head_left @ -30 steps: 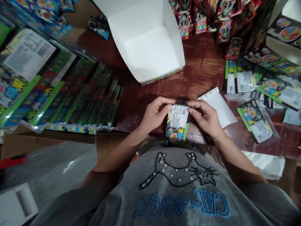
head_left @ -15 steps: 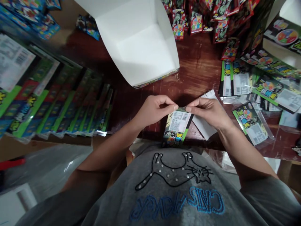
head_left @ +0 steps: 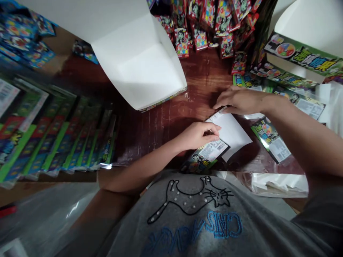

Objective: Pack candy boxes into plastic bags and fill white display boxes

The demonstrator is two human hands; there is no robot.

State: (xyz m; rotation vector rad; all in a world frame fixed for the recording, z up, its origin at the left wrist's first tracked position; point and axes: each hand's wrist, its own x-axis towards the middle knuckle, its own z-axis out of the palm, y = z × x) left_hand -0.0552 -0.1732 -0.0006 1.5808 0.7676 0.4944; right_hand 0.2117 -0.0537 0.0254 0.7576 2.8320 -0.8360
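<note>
Green-and-black printed packet with a white barcode label (head_left: 211, 152): at the near table edge, right in front of the torso, tilted, label end pointing away from the body. Left hand (head_left: 197, 135) is curled shut, fingertips pinching the packet's far end.

Packet's right side meets a flat white paper sleeve (head_left: 233, 131) lying on the dark red-brown wooden table (head_left: 171, 119). Can't tell which one overlaps the other.

Right hand (head_left: 241, 100) is palm down and flat, fingers extended, tips on the sleeve's far corner. It grips nothing.

Just right of the sleeve: a loose green packet in a clear bag (head_left: 270, 140), more of them under the right forearm.

Further out:
- open white cardboard box (head_left: 139, 71), tipped, mouth toward the camera, far-left of the hands
- row of green packets standing on edge (head_left: 66, 142), far left
- heap of red packets (head_left: 214, 21) at the back
- green printed display box (head_left: 302, 57), back right
- crumpled clear plastic bags (head_left: 278, 184) at the near right table edge
</note>
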